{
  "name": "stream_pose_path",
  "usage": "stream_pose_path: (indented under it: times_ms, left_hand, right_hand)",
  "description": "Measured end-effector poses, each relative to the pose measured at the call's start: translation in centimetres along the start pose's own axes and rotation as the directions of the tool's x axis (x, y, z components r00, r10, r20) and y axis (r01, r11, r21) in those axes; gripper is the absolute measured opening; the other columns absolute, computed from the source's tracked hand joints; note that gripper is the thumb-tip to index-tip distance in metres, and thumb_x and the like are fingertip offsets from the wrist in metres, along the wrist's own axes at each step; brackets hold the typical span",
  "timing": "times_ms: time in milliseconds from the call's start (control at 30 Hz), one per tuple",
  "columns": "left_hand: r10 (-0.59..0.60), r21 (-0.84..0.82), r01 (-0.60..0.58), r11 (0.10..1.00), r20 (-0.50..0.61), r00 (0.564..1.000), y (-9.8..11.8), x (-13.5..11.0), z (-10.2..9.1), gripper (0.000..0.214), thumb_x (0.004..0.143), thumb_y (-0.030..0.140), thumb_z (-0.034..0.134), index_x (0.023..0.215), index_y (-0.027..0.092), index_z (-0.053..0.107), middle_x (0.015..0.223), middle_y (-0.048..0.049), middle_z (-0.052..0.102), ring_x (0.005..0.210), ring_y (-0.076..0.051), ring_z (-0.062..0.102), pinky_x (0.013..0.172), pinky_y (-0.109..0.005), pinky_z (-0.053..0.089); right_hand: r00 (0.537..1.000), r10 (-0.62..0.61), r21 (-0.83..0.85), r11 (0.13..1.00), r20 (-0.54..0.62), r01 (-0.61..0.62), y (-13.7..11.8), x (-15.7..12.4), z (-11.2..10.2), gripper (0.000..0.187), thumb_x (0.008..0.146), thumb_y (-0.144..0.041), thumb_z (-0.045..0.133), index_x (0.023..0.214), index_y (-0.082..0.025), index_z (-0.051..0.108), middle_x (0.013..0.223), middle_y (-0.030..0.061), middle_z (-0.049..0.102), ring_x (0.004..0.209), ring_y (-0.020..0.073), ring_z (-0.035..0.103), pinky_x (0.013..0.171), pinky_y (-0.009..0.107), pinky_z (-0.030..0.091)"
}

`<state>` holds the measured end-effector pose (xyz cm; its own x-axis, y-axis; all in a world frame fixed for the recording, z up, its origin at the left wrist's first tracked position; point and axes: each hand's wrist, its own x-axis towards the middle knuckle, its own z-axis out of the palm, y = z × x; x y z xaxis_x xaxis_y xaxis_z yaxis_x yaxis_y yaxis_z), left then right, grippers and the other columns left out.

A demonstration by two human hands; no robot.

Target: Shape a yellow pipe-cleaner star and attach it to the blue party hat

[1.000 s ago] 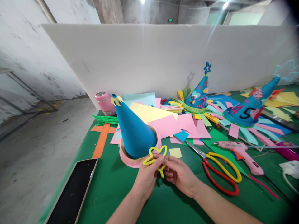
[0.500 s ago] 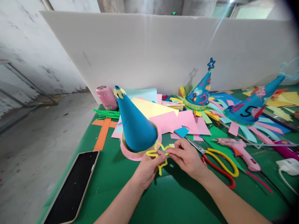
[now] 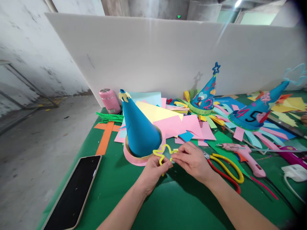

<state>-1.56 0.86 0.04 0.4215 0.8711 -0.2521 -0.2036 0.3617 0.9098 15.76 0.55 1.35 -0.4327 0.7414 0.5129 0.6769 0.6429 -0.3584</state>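
Note:
A yellow pipe cleaner [image 3: 165, 147], bent into a star-like outline, is pinched between both my hands. My left hand [image 3: 153, 169] grips its lower left part, thumb and fingers closed. On the right side, my right hand [image 3: 190, 159] pinches another stretch of it with thumb and forefinger. Just beyond my left hand stands a blue paper cone hat [image 3: 141, 127], with a pale yellow jagged collar near its tip and a pink ring at its base. Scissors [image 3: 225, 169] with red and yellow handles lie beside my right hand, their blades partly hidden by it.
A phone [image 3: 73, 191] lies at the left table edge near orange paper strips [image 3: 105, 139]. Behind are a pink flask [image 3: 109, 100], green pipe cleaners [image 3: 109, 118] and pink paper [image 3: 169, 124]. Two decorated hats [image 3: 203, 95] and a pink glue gun [image 3: 247, 156] with a cord are on the right.
My left hand has shifted its hold on the yellow pipe cleaner, and the lower end is now mostly hidden behind the fingers. My right hand keeps its pinch. The view has shifted slightly.

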Motion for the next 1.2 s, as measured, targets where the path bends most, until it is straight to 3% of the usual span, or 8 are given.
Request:
stream_pose_path:
  times_ms: [300, 467, 533, 600, 700, 800, 1067, 1200]
  left_hand:
    - [-0.05, -0.093, 0.045, 0.995, -0.058, 0.997, 0.3, 0.0, 0.3, 0.026, 0.07, 0.038, 0.06, 0.062, 0.013, 0.062, 0.058, -0.0014, 0.054, 0.052, -0.01, 0.045, 0.048, -0.022, 0.031]
    - [-0.044, -0.089, 0.037, 0.995, -0.075, 0.996, 0.2, 0.0, 0.3, 0.022, 0.066, 0.033, 0.065, 0.06, 0.012, 0.061, 0.057, -0.0016, 0.056, 0.05, -0.008, 0.045, 0.047, -0.02, 0.031]
    - [-0.026, -0.069, 0.02, 0.997, -0.096, 0.995, 0.1, 0.1, 0.3, 0.021, 0.066, 0.031, 0.067, 0.06, 0.012, 0.061, 0.057, -0.0012, 0.056, 0.049, -0.007, 0.043, 0.046, -0.019, 0.029]
    - [-0.005, -0.048, -0.001, 0.999, -0.127, 0.992, 0.0, 0.2, 0.2, 0.022, 0.066, 0.032, 0.066, 0.06, 0.012, 0.061, 0.055, -0.0002, 0.055, 0.048, -0.007, 0.042, 0.046, -0.019, 0.029]
    - [0.024, -0.018, -0.027, 0.999, -0.157, 0.987, -0.2, 0.2, 0.3, 0.023, 0.067, 0.034, 0.066, 0.06, 0.013, 0.061, 0.052, 0.0013, 0.053, 0.047, -0.007, 0.04, 0.046, -0.019, 0.029]
    - [0.051, 0.021, -0.048, 0.999, -0.163, 0.985, -0.4, 0.2, 0.3, 0.024, 0.066, 0.036, 0.066, 0.061, 0.013, 0.062, 0.052, 0.0015, 0.052, 0.048, -0.007, 0.04, 0.047, -0.02, 0.03]
    - [0.106, 0.122, -0.082, 0.989, -0.2, 0.974, -0.2, 0.0, 0.8, 0.028, 0.067, 0.039, 0.064, 0.06, 0.012, 0.064, 0.051, 0.0008, 0.053, 0.047, -0.008, 0.041, 0.047, -0.021, 0.03]
    - [0.119, 0.136, -0.094, 0.986, -0.189, 0.975, -0.1, 0.0, 0.8, 0.028, 0.067, 0.04, 0.063, 0.06, 0.013, 0.062, 0.054, -0.0003, 0.055, 0.047, -0.009, 0.043, 0.049, -0.022, 0.032]
  right_hand:
    - [0.998, 0.053, -0.044, 0.998, -0.018, -0.054, -0.1, 0.2, -0.5, 0.019, 0.084, -0.023, 0.048, 0.086, -0.021, 0.067, 0.07, 0.0046, 0.051, 0.068, 0.0164, 0.044, 0.056, 0.028, 0.035]
    - [0.994, 0.091, -0.028, 0.995, -0.066, -0.093, 0.1, 0.0, -0.4, 0.017, 0.083, -0.02, 0.05, 0.09, -0.021, 0.065, 0.072, 0.0051, 0.052, 0.07, 0.0178, 0.046, 0.058, 0.03, 0.037]
    - [0.976, 0.16, 0.061, 0.986, -0.148, -0.152, -0.1, -0.2, 0.0, 0.019, 0.081, -0.02, 0.052, 0.097, -0.021, 0.061, 0.076, 0.0052, 0.052, 0.072, 0.0183, 0.048, 0.061, 0.03, 0.039]
    - [0.925, 0.307, 0.198, 0.944, -0.225, -0.265, -0.6, -0.5, 0.5, 0.015, 0.079, -0.021, 0.054, 0.093, -0.021, 0.058, 0.074, 0.0033, 0.051, 0.067, 0.0169, 0.048, 0.059, 0.03, 0.04]
    - [0.872, 0.479, 0.429, 0.812, -0.102, -0.396, -1.7, -0.6, 1.4, 0.003, 0.08, -0.023, 0.053, 0.078, -0.021, 0.054, 0.066, 0.0004, 0.05, 0.058, 0.0139, 0.046, 0.053, 0.026, 0.038]
    - [0.87, 0.489, 0.548, 0.713, 0.061, -0.438, -2.4, -0.5, 2.2, 0.013, 0.082, -0.026, 0.05, 0.071, -0.019, 0.051, 0.066, 0.0007, 0.05, 0.058, 0.013, 0.045, 0.052, 0.024, 0.037]
    - [0.889, 0.451, 0.584, 0.701, 0.083, -0.41, -1.9, -0.4, 2.4, 0.019, 0.082, -0.024, 0.048, 0.065, -0.018, 0.047, 0.065, -0.001, 0.045, 0.058, 0.012, 0.041, 0.053, 0.024, 0.034]
    - [0.874, 0.477, 0.614, 0.664, 0.093, -0.427, -1.7, -0.4, 2.3, 0.019, 0.083, -0.026, 0.047, 0.066, -0.018, 0.048, 0.065, -0.0011, 0.044, 0.058, 0.0121, 0.039, 0.054, 0.024, 0.033]
